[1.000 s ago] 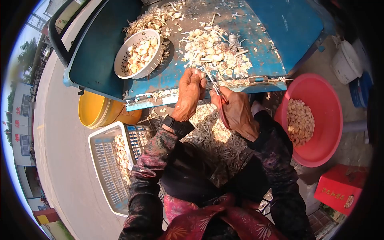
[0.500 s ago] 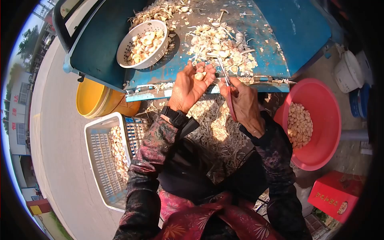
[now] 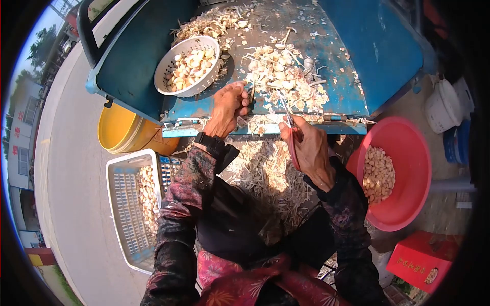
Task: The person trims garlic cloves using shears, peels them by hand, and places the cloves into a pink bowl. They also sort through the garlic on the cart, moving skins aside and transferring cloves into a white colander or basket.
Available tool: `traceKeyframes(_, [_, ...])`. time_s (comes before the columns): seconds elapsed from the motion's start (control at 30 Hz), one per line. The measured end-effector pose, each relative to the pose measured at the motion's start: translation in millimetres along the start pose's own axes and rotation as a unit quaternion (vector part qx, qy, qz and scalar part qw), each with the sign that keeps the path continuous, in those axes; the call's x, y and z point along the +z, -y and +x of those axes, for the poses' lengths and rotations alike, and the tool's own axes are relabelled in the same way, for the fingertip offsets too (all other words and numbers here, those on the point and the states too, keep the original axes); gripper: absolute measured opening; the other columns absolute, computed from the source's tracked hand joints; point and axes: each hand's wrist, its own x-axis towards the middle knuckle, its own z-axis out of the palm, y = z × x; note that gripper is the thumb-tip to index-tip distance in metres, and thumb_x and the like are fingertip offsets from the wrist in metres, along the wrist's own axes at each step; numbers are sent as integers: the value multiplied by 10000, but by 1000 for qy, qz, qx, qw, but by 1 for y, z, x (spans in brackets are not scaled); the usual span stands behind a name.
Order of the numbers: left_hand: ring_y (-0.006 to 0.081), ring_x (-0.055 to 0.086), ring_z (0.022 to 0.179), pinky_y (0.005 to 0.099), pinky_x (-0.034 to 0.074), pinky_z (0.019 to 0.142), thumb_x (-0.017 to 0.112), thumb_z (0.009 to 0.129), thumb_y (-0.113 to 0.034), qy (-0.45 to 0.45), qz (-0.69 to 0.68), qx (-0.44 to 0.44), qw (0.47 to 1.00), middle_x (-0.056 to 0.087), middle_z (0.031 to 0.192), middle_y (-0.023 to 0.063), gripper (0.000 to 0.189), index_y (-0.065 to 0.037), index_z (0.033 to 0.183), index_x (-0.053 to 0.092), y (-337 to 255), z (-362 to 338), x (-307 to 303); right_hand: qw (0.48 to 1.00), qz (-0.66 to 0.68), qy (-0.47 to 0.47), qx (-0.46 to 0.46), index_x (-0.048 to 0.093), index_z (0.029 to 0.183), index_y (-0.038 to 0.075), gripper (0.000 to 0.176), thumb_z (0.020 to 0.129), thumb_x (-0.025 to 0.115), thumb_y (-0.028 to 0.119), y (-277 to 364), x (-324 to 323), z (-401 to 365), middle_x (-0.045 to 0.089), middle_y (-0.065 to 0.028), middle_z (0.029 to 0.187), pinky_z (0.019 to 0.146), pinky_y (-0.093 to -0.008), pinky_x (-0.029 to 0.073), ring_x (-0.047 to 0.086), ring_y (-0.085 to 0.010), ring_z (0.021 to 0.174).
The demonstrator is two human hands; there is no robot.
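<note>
curling inward, the left hand point(image 3: 230, 106), earlier palm-up

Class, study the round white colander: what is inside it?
Peeled-looking garlic cloves lie heaped in the colander; they cover most of its bottom, so anything beneath is hidden.

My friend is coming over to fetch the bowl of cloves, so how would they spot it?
Find the blue metal cart bed in front of the seated person. At its left end sits a round, off-white plastic bowl with small holes, holding pale garlic cloves. Its round, perforated wall sets it apart from the rectangular white basket below.
</note>
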Motion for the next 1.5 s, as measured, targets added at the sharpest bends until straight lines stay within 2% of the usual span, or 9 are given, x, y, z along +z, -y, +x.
traceKeyframes(0.13, [92, 458, 574, 246, 364, 483, 531, 937, -233, 5, 225, 73, 971, 505, 638, 5, 223, -23, 1011, 544, -11, 41, -7, 1000, 21, 0, -1, 606, 911, 1, 325, 899, 603, 326, -3, 0, 0, 502, -120, 510, 474, -372, 377, 530, -265, 464])
traceKeyframes(0.23, [306, 618, 715, 412, 458, 663, 514, 939, -274, 61, 581, 233, 777, 643, 764, 182, 303, 19, 1016, 498, -13, 56, 4, 1000, 13, -1, 3, 610, 929, 17, 319, 892, 619, 335, -1, -2, 0, 524, -119, 536, 481, -368, 386, 540, -255, 486])
traceKeyframes(0.33, [396, 598, 743, 432, 453, 661, 514, 936, -212, 66, 645, 310, 695, 618, 768, 241, 239, 3, 1037, 484, 1, 48, 1, 1000, 7, -14, -3, 609, 926, 22, 308, 894, 616, 328, -1, -3, -1, 529, -120, 551, 484, -365, 388, 541, -252, 493])
traceKeyframes(0.57, [112, 486, 638, 302, 402, 564, 552, 936, -270, 126, 578, 108, 799, 610, 741, 93, 313, 8, 1070, 500, -20, -2, -32, 999, 19, -22, -38, 608, 922, 23, 295, 895, 612, 317, 1, -4, -4, 526, -125, 560, 489, -369, 386, 529, -267, 489])
traceKeyframes(0.73, [149, 494, 618, 324, 412, 579, 547, 940, -271, 63, 495, 168, 850, 587, 685, 113, 309, 6, 1068, 495, -27, 16, -31, 1000, 1, 11, -3, 603, 913, 18, 298, 903, 596, 316, 2, -4, -5, 524, -130, 560, 486, -378, 375, 521, -270, 491])
traceKeyframes(0.83, [441, 598, 806, 481, 467, 712, 552, 899, -184, 69, 649, 270, 708, 636, 856, 256, 253, -2, 1062, 483, -16, 40, -14, 1000, -7, 20, 8, 608, 922, 20, 293, 900, 602, 312, 3, -4, -3, 530, -131, 562, 491, -375, 387, 534, -277, 501])
traceKeyframes(1.27, [300, 575, 642, 398, 435, 610, 564, 926, -229, 68, 593, 163, 786, 618, 730, 173, 255, -4, 1029, 502, -28, 28, -17, 999, -17, 5, -31, 616, 961, 10, 296, 888, 619, 297, 1, -1, -6, 585, -155, 640, 522, -379, 423, 598, -292, 573])
traceKeyframes(1.37, [429, 621, 787, 497, 464, 666, 559, 866, -138, 88, 690, 299, 653, 623, 781, 278, 251, 23, 1030, 459, -10, 57, -8, 998, -53, 12, -19, 621, 952, 11, 291, 888, 618, 295, 0, -1, -5, 576, -148, 607, 516, -384, 421, 595, -289, 556])
traceKeyframes(1.5, [459, 606, 754, 512, 461, 648, 535, 851, -118, 68, 740, 271, 611, 615, 789, 297, 227, 51, 987, 468, -4, 71, 4, 999, -25, 4, -20, 620, 941, 6, 278, 882, 626, 277, -1, -4, -2, 566, -147, 575, 503, -392, 415, 591, -287, 533])
